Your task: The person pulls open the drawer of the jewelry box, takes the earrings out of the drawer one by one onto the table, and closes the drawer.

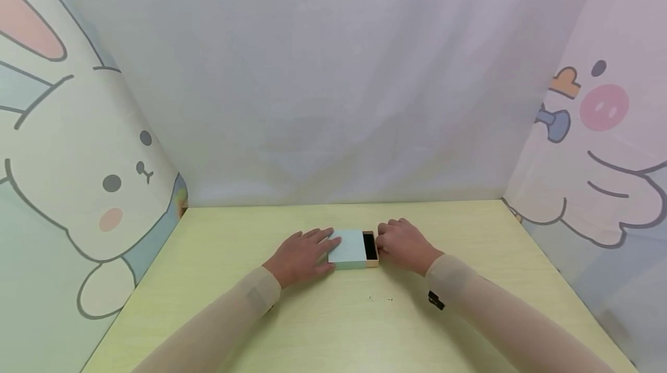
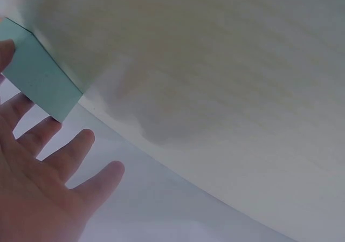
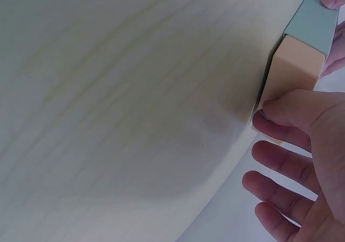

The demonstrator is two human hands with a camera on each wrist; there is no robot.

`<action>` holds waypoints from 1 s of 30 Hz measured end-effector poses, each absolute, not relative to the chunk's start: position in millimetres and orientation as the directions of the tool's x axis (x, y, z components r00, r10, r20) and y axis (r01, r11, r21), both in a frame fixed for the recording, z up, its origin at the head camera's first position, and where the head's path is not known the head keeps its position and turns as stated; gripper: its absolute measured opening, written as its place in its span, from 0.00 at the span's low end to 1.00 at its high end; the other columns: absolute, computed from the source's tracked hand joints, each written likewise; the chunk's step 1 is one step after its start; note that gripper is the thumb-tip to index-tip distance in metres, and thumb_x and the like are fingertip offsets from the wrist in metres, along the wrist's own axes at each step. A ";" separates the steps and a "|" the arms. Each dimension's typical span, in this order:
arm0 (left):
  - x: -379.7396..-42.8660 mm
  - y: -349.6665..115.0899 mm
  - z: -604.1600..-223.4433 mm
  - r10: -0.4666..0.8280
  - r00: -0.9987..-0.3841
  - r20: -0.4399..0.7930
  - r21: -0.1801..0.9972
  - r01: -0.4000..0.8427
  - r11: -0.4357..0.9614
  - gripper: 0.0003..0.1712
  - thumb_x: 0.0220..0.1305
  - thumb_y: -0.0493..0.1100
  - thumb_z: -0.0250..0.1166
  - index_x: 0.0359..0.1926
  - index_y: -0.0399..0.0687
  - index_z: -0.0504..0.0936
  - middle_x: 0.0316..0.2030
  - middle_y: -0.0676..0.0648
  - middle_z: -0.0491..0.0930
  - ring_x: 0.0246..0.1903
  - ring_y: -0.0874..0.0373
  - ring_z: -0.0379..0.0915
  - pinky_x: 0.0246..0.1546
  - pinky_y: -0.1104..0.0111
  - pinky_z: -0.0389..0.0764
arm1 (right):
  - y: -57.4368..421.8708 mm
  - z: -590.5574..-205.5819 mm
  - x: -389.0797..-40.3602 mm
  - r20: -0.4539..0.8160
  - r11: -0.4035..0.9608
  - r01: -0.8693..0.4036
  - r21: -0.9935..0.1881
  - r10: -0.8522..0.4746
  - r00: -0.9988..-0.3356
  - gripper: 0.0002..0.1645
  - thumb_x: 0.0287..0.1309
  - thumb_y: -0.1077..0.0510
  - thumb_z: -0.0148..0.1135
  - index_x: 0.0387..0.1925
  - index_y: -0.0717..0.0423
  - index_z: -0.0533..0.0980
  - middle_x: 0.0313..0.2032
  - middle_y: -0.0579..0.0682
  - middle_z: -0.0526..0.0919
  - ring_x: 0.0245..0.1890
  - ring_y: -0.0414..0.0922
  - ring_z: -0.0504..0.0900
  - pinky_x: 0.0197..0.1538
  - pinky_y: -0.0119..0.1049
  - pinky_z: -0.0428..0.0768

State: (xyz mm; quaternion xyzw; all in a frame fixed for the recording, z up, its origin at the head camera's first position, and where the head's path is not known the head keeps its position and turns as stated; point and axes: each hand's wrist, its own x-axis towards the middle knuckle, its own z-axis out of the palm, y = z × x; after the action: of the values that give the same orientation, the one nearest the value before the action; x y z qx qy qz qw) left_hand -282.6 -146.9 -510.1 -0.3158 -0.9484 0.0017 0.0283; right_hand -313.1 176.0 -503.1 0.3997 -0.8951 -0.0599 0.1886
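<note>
A small drawer-style box lies on the table, its pale teal sleeve (image 1: pixel 347 245) on the left. From the sleeve's right end an orange-tan drawer (image 3: pixel 295 64) with a black inside (image 1: pixel 370 245) sticks partly out. My left hand (image 1: pixel 304 256) holds the sleeve's left end, thumb on the front side and fingers spread over the top and back. At the drawer's right end, my right hand (image 1: pixel 406 245) pinches with thumb and index finger; its other fingers are apart from the box. Two tiny shiny pieces (image 1: pixel 370 297) lie in front of the box, too small to make out.
The pale wooden table (image 1: pixel 234 234) runs back to a white cloth backdrop (image 1: pixel 312 101). Side cloths show a cartoon rabbit (image 1: pixel 78 187) at left and a cartoon pig (image 1: pixel 583 176) at right.
</note>
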 end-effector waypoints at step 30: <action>-284.6 -148.1 -515.2 0.613 -0.785 0.086 -0.055 0.611 0.790 0.39 0.88 0.67 0.66 0.90 0.64 0.74 0.89 0.49 0.75 0.85 0.48 0.77 0.78 0.42 0.88 | 146.9 -500.2 -315.7 0.239 0.646 -0.676 0.356 -0.762 -0.602 0.09 0.68 0.51 0.85 0.30 0.37 0.94 0.30 0.42 0.83 0.29 0.45 0.74 0.37 0.35 0.72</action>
State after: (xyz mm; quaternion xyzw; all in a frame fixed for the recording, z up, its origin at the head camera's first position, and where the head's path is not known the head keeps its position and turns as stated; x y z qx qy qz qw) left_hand -284.6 -148.1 -515.2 -0.3239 -0.9447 0.0120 0.0498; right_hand -315.7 146.9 -500.2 0.4048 -0.8876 -0.1152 0.1870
